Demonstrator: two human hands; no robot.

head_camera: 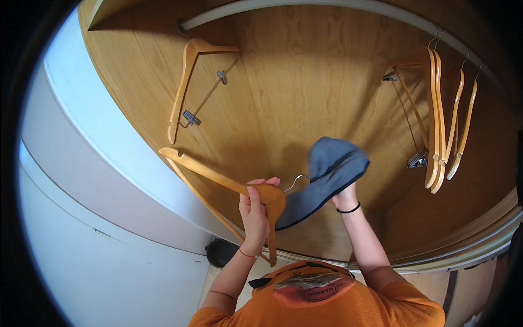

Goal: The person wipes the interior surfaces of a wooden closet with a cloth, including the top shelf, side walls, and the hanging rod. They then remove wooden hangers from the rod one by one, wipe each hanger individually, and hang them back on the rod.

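My left hand (255, 212) grips a wooden clothes hanger (220, 178) near its neck, at the lower middle of the view. The hanger is tilted, with one arm pointing up left, a lower bar below it, and its metal hook to the right. A grey-blue cloth (333, 171) with a dark edge is blurred and folded over my right hand (345, 198). The cloth covers my right fingers and its lower left end passes behind the hanger's neck. A black band is round my right wrist, a red string round my left.
Above, a curved-looking rail (327, 3) crosses the wooden wardrobe. A wooden hanger with metal clips (184, 90) hangs at left, and several wooden hangers (437, 118) hang at right. A dark round container (220, 252) stands on the floor by the pale panel (106, 229).
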